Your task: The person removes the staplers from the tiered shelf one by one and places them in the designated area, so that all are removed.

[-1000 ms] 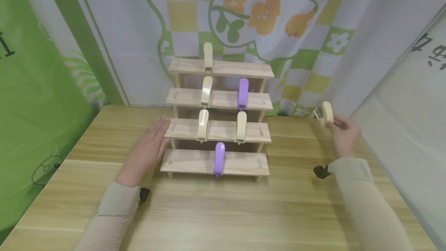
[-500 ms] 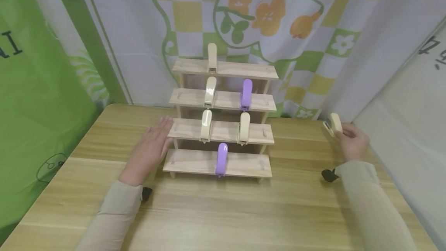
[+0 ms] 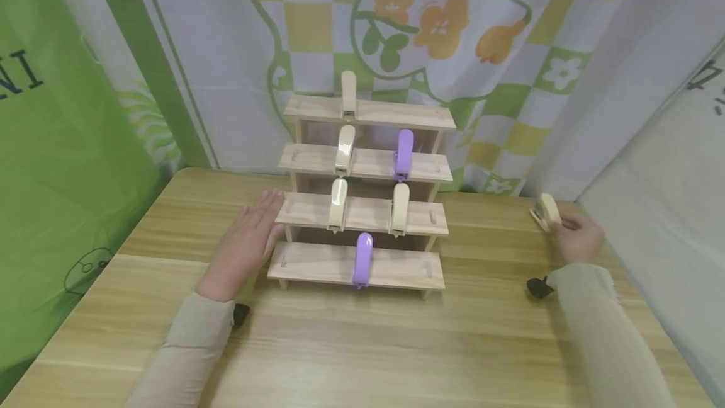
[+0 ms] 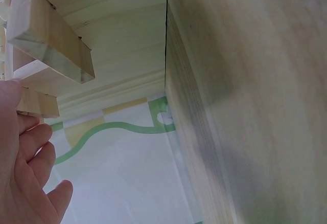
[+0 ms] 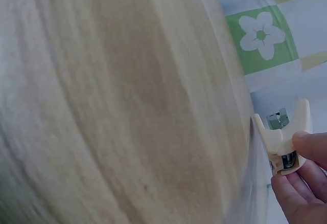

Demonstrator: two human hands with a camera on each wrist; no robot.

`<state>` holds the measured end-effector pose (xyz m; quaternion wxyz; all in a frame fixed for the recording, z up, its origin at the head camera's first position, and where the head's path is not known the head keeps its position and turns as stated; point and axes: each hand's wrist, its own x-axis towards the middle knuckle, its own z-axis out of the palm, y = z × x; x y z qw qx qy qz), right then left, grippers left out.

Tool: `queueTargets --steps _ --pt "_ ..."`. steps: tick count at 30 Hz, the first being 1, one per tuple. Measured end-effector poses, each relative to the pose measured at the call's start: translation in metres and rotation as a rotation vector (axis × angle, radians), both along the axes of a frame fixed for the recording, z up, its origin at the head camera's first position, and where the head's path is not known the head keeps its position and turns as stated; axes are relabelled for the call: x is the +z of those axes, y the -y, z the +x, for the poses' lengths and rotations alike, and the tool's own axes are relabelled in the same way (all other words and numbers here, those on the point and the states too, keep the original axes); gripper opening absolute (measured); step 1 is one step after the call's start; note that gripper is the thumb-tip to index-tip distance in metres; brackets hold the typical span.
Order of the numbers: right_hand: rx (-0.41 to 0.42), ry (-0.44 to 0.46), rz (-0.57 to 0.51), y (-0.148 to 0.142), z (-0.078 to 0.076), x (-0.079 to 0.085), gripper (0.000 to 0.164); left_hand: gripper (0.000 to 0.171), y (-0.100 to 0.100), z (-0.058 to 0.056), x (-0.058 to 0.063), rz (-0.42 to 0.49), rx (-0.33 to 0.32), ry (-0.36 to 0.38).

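Note:
A cream stapler (image 3: 547, 211) is pinched between the thumb and fingers of my right hand (image 3: 579, 238), low by the table's back right corner. The right wrist view shows that stapler (image 5: 284, 141) with its jaws apart. My left hand (image 3: 242, 245) lies with straight fingers along the left side of a wooden tiered stand (image 3: 306, 263), fingertips at its second shelf from the bottom. On the stand are a cream stapler (image 3: 348, 94) on top, a cream (image 3: 344, 151) and a purple stapler (image 3: 403, 155) below, two more cream staplers (image 3: 337, 205), and a purple stapler (image 3: 363, 260) on the lowest shelf.
The stand is on a wood-grain table (image 3: 351, 345), its back near a patterned curtain (image 3: 308, 27). A green cloth (image 3: 51, 162) hangs on the left, and a white one (image 3: 668, 206) borders the right side.
My right hand has moved down and slightly right with the cream stapler, toward the tabletop. My left hand stays at the stand. The head view has shifted slightly.

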<state>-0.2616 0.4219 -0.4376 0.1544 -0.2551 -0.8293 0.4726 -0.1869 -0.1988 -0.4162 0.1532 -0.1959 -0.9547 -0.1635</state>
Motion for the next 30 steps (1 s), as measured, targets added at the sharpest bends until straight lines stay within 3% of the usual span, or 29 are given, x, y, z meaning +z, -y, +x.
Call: queueTargets --steps 9,30 --pt "0.008 0.007 -0.046 -0.0025 0.0003 -0.0024 0.035 0.060 -0.0008 -0.0003 0.0005 -0.004 -0.002 -0.004" --pt "0.082 -0.013 0.061 -0.0025 0.0074 -0.0034 0.040 0.060 -0.0013 0.0004 0.0009 0.007 -0.003 0.013"
